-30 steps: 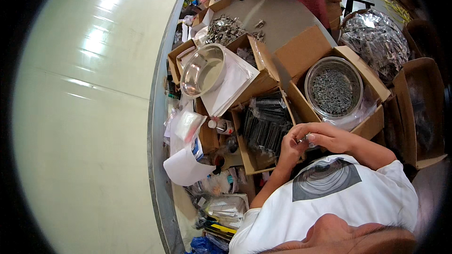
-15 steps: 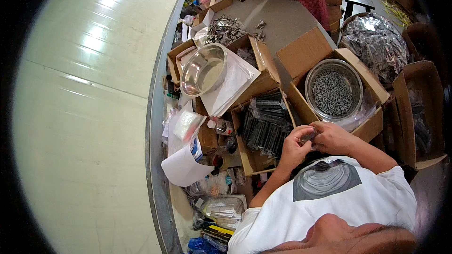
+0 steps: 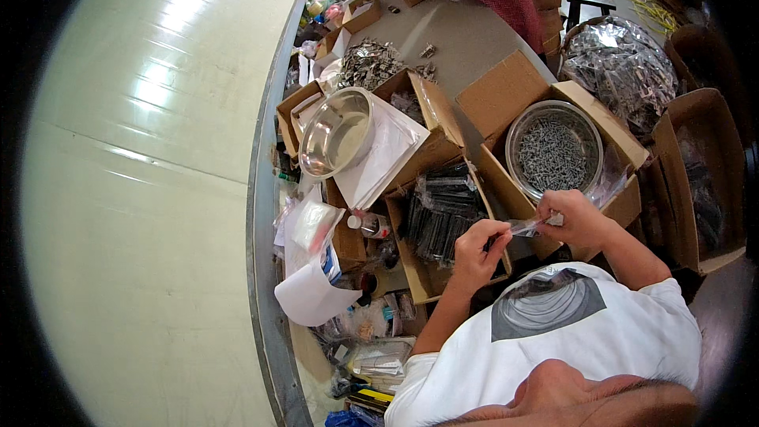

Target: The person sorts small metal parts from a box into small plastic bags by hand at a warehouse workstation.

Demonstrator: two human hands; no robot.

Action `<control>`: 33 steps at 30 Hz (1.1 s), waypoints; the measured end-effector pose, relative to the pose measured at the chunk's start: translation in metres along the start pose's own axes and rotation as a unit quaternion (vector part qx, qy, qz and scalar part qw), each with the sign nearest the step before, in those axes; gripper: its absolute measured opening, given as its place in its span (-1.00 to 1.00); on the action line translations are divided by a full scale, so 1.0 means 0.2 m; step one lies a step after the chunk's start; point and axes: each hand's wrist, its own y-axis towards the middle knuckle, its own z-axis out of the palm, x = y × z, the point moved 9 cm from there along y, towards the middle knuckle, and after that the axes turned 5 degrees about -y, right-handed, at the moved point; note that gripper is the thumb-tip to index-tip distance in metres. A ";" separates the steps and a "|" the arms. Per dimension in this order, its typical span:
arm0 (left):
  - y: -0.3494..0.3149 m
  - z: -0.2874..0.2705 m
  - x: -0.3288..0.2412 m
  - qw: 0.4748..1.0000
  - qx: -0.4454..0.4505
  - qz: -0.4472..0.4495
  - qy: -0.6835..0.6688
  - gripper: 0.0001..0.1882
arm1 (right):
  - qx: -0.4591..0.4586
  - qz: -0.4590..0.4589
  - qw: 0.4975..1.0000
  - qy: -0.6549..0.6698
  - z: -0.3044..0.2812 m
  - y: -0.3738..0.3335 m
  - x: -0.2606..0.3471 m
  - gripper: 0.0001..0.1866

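My left hand (image 3: 481, 251) pinches one end of a small clear plastic bag (image 3: 523, 227). At its other end, my right hand (image 3: 579, 220) has its fingers closed on it, so the bag is stretched between the two. What lies inside the bag is too small to make out. Just beyond my right hand, a round metal bowl (image 3: 595, 146) full of grey screws (image 3: 552, 146) sits in an open cardboard box (image 3: 498, 93). Left of my left hand, another cardboard box (image 3: 413, 266) holds many black strip-shaped pieces in plastic (image 3: 444, 217).
An empty steel bowl (image 3: 336, 133) rests on white sheets (image 3: 387, 150). Metal parts (image 3: 370, 62) lie heaped on the grey table (image 3: 466, 25). At the far side stands a person in a red apron (image 3: 510, 0). Bagged parts (image 3: 621, 67) are piled at the right. A bottle (image 3: 370, 225) lies nearby.
My hands have moved apart, drawing the clear plastic bag out between them. The right hand has shifted right and up, towards the screw bowl. The view has turned slightly.
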 end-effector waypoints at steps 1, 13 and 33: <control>0.00 0.00 0.00 1.000 -0.009 0.015 -0.001 -0.89 | -0.002 -0.016 1.000 -0.014 0.00 0.01 0.03 -0.75; -0.02 0.08 0.03 0.999 -0.028 0.008 -0.046 -0.70 | -0.046 -0.146 0.980 -0.129 -0.02 -0.02 0.21 -0.79; 0.14 0.93 0.42 0.950 0.282 0.047 0.124 -0.76 | -0.550 0.132 0.753 -0.337 -1.11 -1.03 0.22 -0.96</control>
